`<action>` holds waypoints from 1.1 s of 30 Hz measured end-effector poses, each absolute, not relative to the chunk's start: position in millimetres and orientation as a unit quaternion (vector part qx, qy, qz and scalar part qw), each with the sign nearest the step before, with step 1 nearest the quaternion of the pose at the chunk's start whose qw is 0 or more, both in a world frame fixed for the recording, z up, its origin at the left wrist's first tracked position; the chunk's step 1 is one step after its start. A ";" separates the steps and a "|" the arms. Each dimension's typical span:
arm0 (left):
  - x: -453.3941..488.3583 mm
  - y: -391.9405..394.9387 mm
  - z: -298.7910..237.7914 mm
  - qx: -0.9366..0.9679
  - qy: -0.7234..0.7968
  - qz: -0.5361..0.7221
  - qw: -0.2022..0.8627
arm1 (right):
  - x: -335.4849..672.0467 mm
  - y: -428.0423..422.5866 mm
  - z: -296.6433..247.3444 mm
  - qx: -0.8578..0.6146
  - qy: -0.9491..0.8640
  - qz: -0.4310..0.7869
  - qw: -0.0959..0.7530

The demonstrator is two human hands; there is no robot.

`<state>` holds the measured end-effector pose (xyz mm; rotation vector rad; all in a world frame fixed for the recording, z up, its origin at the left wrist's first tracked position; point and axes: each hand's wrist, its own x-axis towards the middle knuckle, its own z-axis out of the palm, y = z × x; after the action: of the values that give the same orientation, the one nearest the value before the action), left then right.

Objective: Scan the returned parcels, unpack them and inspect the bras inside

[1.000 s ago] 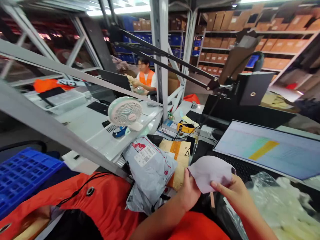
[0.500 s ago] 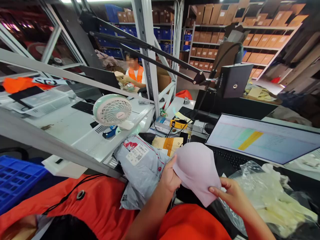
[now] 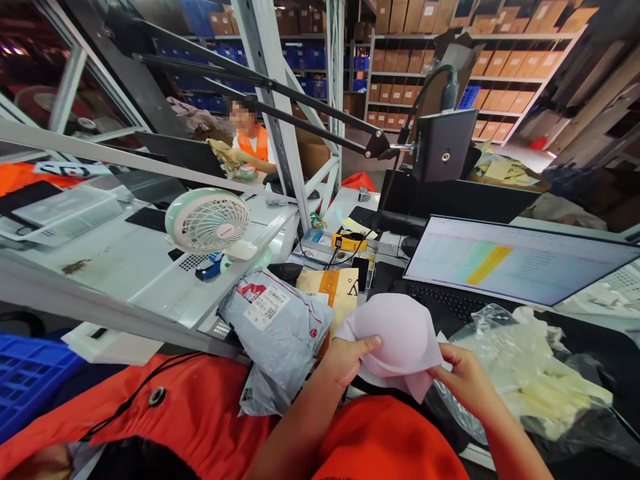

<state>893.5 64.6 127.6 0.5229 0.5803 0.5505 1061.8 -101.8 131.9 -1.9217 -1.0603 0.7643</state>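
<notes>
Between my two hands is a pale pink bra (image 3: 400,328) with a smooth moulded, rounded cup facing up. My left hand (image 3: 349,357) grips its left edge, the thumb pressed on the front of the cup. My right hand (image 3: 463,373) pinches the lower right edge, where the fabric hangs in a fold. Left of the bra lies a grey plastic mailer bag (image 3: 287,343) with a white label. On the right, a clear plastic bag (image 3: 525,373) with pale yellow material lies near my right hand.
Behind the bra lies a brown paper parcel (image 3: 307,280). A laptop (image 3: 520,260) with a lit screen stands at the right. A small fan (image 3: 207,220) stands left, beneath a black jointed arm (image 3: 320,117). Across the desk sits a person in an orange vest (image 3: 253,143).
My left thumb has come round onto the front of the cup. The bra's lower part, stretched flat before, is now folded. Across the desk, the person's hands have lifted some yellowish material.
</notes>
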 end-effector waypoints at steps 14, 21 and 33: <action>893.9 57.9 118.3 0.339 0.221 0.220 0.888 | 1049.3 -96.2 120.2 -0.618 -0.286 0.427 0.595; 895.3 56.2 122.2 0.326 0.192 0.215 0.900 | 1052.0 -92.0 110.6 -0.600 -0.247 0.445 0.617; 899.6 54.3 112.8 0.306 0.220 0.179 0.909 | 1050.1 -92.2 129.6 -0.601 -0.194 0.384 0.673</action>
<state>899.6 54.3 112.8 0.6320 0.4542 0.3702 1050.1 -92.2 129.6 -1.3529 -0.4360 0.8647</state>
